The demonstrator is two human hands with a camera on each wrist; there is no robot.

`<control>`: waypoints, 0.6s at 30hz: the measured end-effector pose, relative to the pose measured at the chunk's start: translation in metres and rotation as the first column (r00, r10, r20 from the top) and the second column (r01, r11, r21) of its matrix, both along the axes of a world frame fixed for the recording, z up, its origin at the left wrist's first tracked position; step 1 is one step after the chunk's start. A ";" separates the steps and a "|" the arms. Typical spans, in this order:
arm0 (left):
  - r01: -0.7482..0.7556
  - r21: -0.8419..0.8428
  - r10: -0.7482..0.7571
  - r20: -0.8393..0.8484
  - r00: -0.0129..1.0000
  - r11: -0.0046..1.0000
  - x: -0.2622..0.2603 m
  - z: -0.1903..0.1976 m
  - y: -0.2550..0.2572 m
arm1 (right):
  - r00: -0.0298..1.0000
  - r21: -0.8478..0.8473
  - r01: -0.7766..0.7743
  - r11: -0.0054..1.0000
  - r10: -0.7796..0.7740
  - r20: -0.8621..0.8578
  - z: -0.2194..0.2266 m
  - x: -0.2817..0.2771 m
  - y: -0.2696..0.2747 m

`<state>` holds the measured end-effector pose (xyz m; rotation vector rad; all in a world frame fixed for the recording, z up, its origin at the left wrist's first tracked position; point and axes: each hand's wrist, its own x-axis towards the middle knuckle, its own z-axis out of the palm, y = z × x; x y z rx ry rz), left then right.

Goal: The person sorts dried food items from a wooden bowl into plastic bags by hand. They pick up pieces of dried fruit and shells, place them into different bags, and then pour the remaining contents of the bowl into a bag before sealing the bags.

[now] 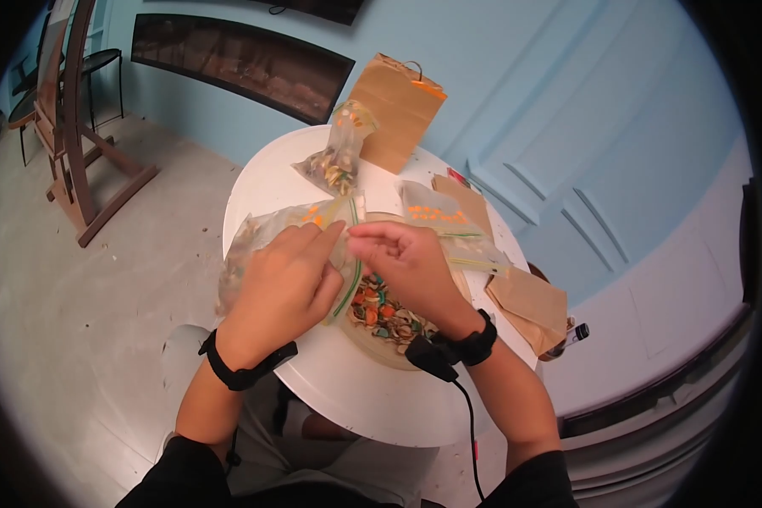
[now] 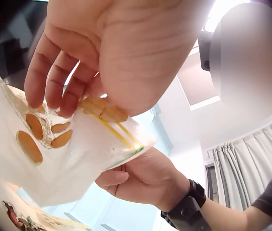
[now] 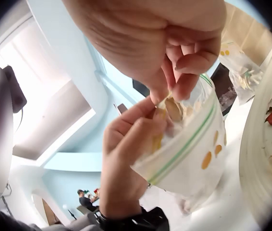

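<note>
My left hand (image 1: 288, 279) grips a clear zip bag (image 1: 347, 300) with orange oval prints near its mouth. In the right wrist view, its thumb and forefinger hold the yellow strip, while the green strip (image 3: 186, 149) curves along the opposite lip. My right hand (image 1: 406, 262) pinches the bag's edge right by the left fingertips. A pale slice (image 3: 174, 109) shows just below that pinch, inside the mouth. Beneath the hands stands a round, pale shallow bowl (image 1: 360, 343), holding dried pieces (image 1: 389, 322) in red, orange, green and brown. The bag's lower part lies behind the left hand.
On the round white table (image 1: 364, 415), a filled bag (image 1: 334, 165) and a brown paper bag (image 1: 398, 114) stand at the back. Another zip bag (image 1: 449, 220) lies right of the bowl, near folded brown paper (image 1: 529, 309). A wooden easel (image 1: 80, 152) stands left.
</note>
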<state>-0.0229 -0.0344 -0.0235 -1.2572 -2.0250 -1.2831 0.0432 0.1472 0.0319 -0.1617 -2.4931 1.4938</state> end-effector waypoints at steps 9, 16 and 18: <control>-0.078 -0.003 0.078 0.018 0.997 0.997 -0.006 0.001 -0.018 | 0.959 0.611 -0.281 0.740 0.238 0.152 -0.078 -0.030 0.086; -0.061 -0.005 0.061 0.018 0.998 0.998 -0.006 0.000 -0.014 | 0.946 0.546 -0.243 0.802 0.073 0.315 -0.069 -0.024 0.082; -0.056 -0.003 0.056 0.016 0.998 0.998 -0.006 -0.001 -0.012 | 0.940 0.396 -0.152 0.905 0.009 0.340 -0.061 -0.022 0.084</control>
